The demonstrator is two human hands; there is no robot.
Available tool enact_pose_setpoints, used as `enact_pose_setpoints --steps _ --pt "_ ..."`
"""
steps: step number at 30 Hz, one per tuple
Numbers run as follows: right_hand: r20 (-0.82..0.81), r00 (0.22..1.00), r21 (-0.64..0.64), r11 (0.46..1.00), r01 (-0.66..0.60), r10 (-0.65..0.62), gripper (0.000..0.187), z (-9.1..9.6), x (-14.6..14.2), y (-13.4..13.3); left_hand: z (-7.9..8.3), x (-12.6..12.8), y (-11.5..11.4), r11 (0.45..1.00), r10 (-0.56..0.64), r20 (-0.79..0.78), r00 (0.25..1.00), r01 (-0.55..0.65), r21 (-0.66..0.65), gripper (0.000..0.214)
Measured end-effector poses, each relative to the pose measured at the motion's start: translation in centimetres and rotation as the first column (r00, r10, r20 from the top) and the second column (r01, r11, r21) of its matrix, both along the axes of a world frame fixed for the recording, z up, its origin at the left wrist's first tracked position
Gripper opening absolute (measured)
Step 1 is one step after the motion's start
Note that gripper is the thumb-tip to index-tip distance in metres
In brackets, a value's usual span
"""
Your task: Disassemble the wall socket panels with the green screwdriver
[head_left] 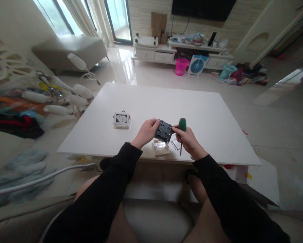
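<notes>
My left hand (pixel 146 132) is closed on the left edge of a black socket module (pixel 164 131), a square plastic part held tilted above the table. In my right hand (pixel 189 139) is a screwdriver (pixel 182 124), green handle up and thin shaft pointing down. The thumb and finger of that hand also reach the module's right edge. Just below the module, an open white mounting box (pixel 162 151) lies near the table's front edge. A flat whitish plate or frame (pixel 176 144) rests beside it, partly behind the shaft. Further left sits a white socket (pixel 121 120) with a black-patterned face.
Everything lies on a white table (pixel 192 101). A lamp with several white shades (pixel 83 91) stands past its left edge. Beyond the table are a pink basket (pixel 181 66), a blue fan (pixel 197 65) and a white TV cabinet (pixel 155 54).
</notes>
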State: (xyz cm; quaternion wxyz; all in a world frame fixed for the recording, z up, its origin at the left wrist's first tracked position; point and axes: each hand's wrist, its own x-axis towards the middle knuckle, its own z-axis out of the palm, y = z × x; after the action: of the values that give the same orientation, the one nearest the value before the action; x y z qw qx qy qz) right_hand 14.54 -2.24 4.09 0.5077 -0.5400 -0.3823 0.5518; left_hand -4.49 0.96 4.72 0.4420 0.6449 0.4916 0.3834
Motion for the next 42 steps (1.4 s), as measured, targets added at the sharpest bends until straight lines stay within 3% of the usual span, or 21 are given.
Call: enact_pose_setpoints --steps 4,8,11,13,15,18,23,31,42 --pt "-0.034 0.999 0.003 1.000 -0.024 0.025 0.038 0.3 0.5 0.1 -0.3 0.2 -0.1 1.000 0.011 0.051 0.999 -0.011 -0.014 0.036" --pt "0.030 0.988 0.050 0.987 0.150 -0.151 0.033 0.3 3.2 1.3 -0.7 0.7 -0.7 0.985 -0.007 0.070 0.998 0.019 -0.174 0.032" --pt "0.155 0.925 0.085 0.938 0.337 -0.347 0.027 -0.5 7.1 2.5 -1.0 0.8 -1.4 0.988 -0.097 -0.189 0.977 0.072 -0.133 0.022" --pt "0.247 0.872 0.052 0.905 0.423 -0.422 0.024 -1.5 9.8 3.0 -1.2 0.8 -1.8 0.989 -0.149 -0.421 0.895 0.138 -0.055 0.018" --pt "0.367 0.820 0.021 0.885 0.465 -0.440 0.024 -2.7 11.9 3.2 -1.5 0.8 -2.3 0.974 -0.208 -0.573 0.792 0.221 -0.049 0.018" --pt "0.517 0.757 -0.032 0.875 0.483 -0.399 0.025 -4.5 13.8 3.0 -1.8 0.7 -2.7 0.949 -0.287 -0.675 0.680 0.299 -0.102 0.020" --pt "0.561 0.745 -0.084 0.870 0.485 -0.361 0.022 -6.8 14.6 2.7 -1.9 0.5 -3.0 0.927 -0.328 -0.744 0.583 0.349 -0.135 0.025" --pt "0.579 0.753 -0.121 0.881 0.457 -0.311 0.026 -9.8 14.5 2.7 -1.9 0.3 -3.2 0.920 -0.345 -0.757 0.556 0.361 -0.154 0.026" --pt "0.620 0.722 -0.090 0.886 0.454 -0.307 0.026 -9.7 14.3 2.5 -1.9 -0.2 -3.4 0.915 -0.375 -0.735 0.565 0.354 -0.195 0.027"
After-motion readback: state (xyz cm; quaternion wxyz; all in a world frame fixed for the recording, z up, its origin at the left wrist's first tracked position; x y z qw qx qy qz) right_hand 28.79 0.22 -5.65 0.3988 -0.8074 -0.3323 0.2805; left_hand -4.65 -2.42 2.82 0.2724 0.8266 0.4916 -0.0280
